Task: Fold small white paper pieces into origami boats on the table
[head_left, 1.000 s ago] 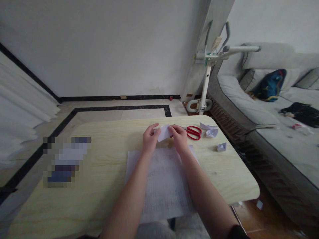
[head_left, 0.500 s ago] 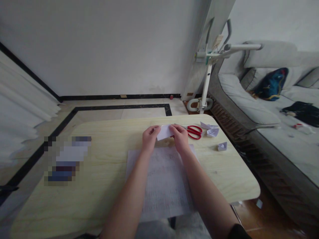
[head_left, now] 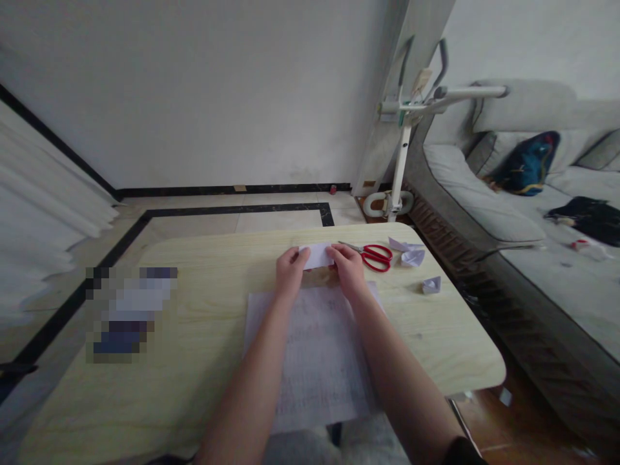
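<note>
A small white piece of paper point(head_left: 317, 256) stretches between my two hands above the table. My left hand point(head_left: 291, 266) pinches its left end, thumb on the near face. The right end is gripped by my right hand point(head_left: 347, 263) in the same way; the fingers behind the paper are hidden. Just right of my right hand lie red-handled scissors point(head_left: 376, 257), blades toward the left. Below my forearms a large printed sheet point(head_left: 327, 355) rests on the table.
Folded white paper pieces point(head_left: 413, 258) lie on the right of the table point(head_left: 208, 374), with a smaller folded paper point(head_left: 431, 285) nearer me. A blurred-out patch point(head_left: 138, 297) covers something on the left. A grey sofa point(head_left: 523, 239) and white exercise stand point(head_left: 401, 168) are beyond the right edge.
The paper between my hands has gone from tilted to nearly level and shifted slightly left. More of the scissors' blades shows. Both hands keep their hold.
</note>
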Demonstrator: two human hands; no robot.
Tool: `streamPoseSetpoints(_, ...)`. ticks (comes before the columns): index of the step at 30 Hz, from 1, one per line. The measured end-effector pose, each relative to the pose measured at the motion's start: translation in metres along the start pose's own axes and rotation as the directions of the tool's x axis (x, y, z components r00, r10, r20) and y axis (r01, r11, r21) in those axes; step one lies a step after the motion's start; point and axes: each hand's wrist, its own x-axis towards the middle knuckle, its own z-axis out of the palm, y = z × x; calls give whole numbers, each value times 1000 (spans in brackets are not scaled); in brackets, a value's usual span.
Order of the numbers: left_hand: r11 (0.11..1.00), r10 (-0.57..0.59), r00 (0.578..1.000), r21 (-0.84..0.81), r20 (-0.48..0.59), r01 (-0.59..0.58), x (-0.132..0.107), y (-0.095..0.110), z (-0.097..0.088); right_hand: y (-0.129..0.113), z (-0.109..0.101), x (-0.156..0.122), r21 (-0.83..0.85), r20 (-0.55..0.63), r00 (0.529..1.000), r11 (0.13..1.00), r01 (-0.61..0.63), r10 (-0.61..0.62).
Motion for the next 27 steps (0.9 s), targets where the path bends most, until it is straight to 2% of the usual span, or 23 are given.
streamPoseSetpoints(3, 992, -55, 998, -117, 22, 57, 0, -2, 1, -1, 0, -1, -18, 22, 1000, 1000, 20, -20)
streamPoseSetpoints(6, 959, -118, 981, -238, 154, 152, 0, -8, 4, -2, -1, -1, -28, 13, 998, 998, 62, -61)
streamPoseSetpoints(8, 942, -141, 972, -277, 190, 190, 0, -12, 6, -2, -2, -2, -32, 10, 996, 996, 84, -84)
streamPoseSetpoints(12, 873, -177, 976, -438, 131, 217, 2, -16, 9, -9, 0, -2, -100, 63, 990, 987, 129, -123)
streamPoseSetpoints(15, 813, -178, 971, -531, 162, 238, 3, -14, 8, -22, -2, 1, -148, 90, 986, 978, 149, -137)
streamPoseSetpoints(17, 822, -160, 975, -526, 153, 217, 3, -14, 7, -33, -10, 7, -177, 61, 987, 972, 155, -146)
streamPoseSetpoints(19, 846, -138, 984, -503, 117, 178, 3, -15, 7, -46, -24, 14, -299, 47, 982, 935, 190, -185)
streamPoseSetpoints(20, 858, -129, 987, -488, 97, 160, 3, -16, 6, -52, -33, 17, -418, 56, 975, 882, 219, -216)
streamPoseSetpoints(21, 870, -124, 989, -471, 76, 145, 4, -18, 6, -57, -43, 20, -570, 85, 966, 784, 247, -243)
streamPoseSetpoints(23, 892, -125, 991, -434, 38, 129, 6, -20, 5, -64, -62, 22, -844, 164, 960, 471, 256, -228)
streamPoseSetpoints(25, 898, -131, 991, -422, 21, 127, 7, -22, 4, -68, -79, 21, -962, 198, 969, 161, 221, -150)
streamPoseSetpoints(27, 889, -141, 990, -437, 17, 134, 9, -22, 2, -68, -88, 18, -977, 214, 975, -20, 213, -58)
